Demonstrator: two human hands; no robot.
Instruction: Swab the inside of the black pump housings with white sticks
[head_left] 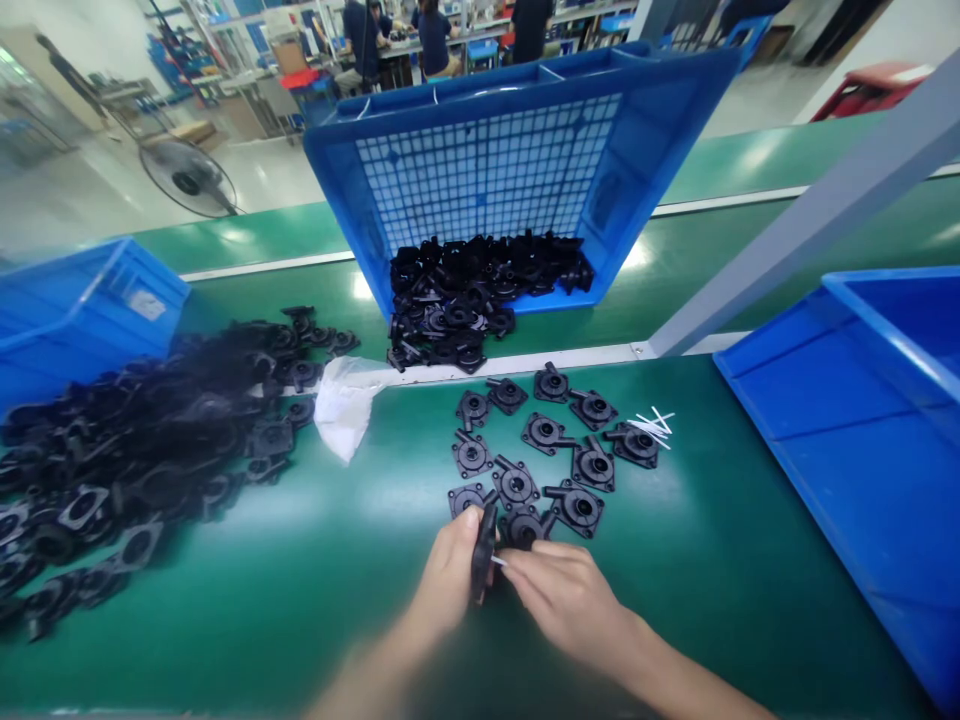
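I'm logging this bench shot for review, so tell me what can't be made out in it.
- Head view: the white pin at the right hand is mostly covered by fingers.
- The black part in the left hand is edge-on, its face unseen.
- The left pile of black parts is blurred and cut by the frame edge.
- The right blue bin runs off frame, its contents unseen.

A single head-worn view is given, looking forward and down from just above the green table [300, 600]. The near table edge is seen close below, the tilted blue crate [660, 130] lies mid-distance ahead, and the factory floor is taken in beyond.
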